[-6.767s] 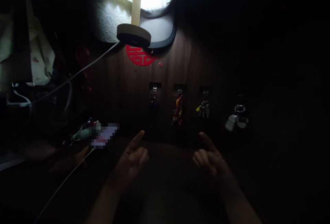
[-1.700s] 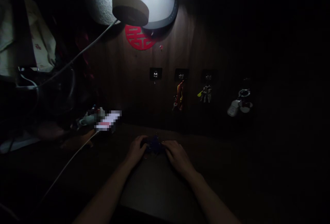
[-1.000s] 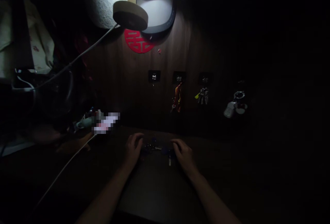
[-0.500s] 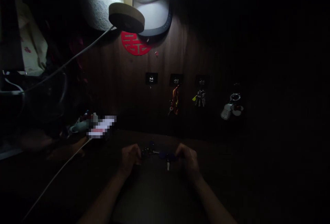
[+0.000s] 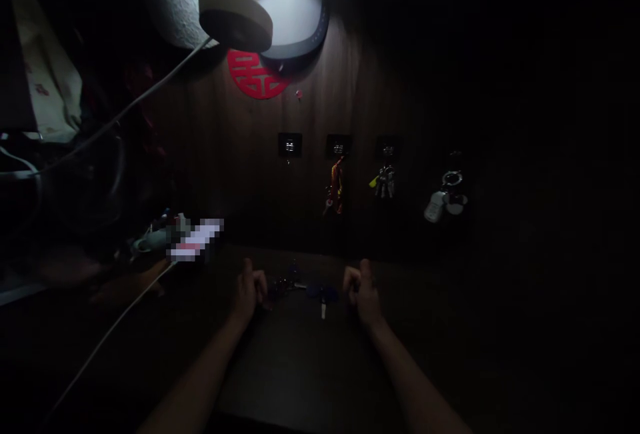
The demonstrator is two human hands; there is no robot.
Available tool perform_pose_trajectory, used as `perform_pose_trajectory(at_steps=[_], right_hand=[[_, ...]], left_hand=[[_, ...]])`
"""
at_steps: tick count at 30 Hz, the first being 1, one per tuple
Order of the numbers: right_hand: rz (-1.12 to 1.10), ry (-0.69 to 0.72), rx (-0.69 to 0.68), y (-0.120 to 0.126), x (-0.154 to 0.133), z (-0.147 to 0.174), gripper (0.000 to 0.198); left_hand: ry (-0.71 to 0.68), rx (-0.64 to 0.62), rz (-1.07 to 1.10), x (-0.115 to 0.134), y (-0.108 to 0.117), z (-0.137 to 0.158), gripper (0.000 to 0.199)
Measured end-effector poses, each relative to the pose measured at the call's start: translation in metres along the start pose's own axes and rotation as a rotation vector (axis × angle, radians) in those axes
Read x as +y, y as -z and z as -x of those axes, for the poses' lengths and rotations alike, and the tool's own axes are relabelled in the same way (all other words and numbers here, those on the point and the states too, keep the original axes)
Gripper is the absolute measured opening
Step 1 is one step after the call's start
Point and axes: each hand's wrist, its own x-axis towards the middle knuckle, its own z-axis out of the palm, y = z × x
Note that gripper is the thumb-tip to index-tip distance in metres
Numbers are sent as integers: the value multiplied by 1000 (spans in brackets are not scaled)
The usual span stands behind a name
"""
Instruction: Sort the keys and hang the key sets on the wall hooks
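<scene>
A bunch of keys (image 5: pixel 285 283) and a dark blue-headed key (image 5: pixel 323 309) lie on the dark table between my hands. My left hand (image 5: pixel 246 293) is just left of the bunch, thumb raised apart from its loosely bent fingers. On the other side, right of the blue-headed key, my right hand (image 5: pixel 366 293) rests with its thumb up and fingers curled. I see nothing held in either hand. The dim light hides the fine detail of the keys and fingertips.
Keys on a patterned strap (image 5: pixel 337 187), a key bunch with a yellow tag (image 5: pixel 385 182) and a ring with pale tags (image 5: pixel 437 207) hang from wall hooks. A lamp base (image 5: pixel 235 19) is overhead. A lit phone (image 5: pixel 196 241) with a white cable (image 5: pixel 117 322) lies left.
Both hands have changed from closed, thumbs down near the keys, to thumbs raised away from the fingers. The keys stay on the table; the view has shifted slightly.
</scene>
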Motion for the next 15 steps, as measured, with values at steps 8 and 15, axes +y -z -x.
perform_pose_trajectory(at_steps=[8,15], right_hand=[[529,283,-3,-1,12,-6,25],[871,209,-127,-1,32,-9,22]], left_hand=[[-112,27,-270,6,-12,-35,44],[-80,-180,-820,13,-44,-69,28]])
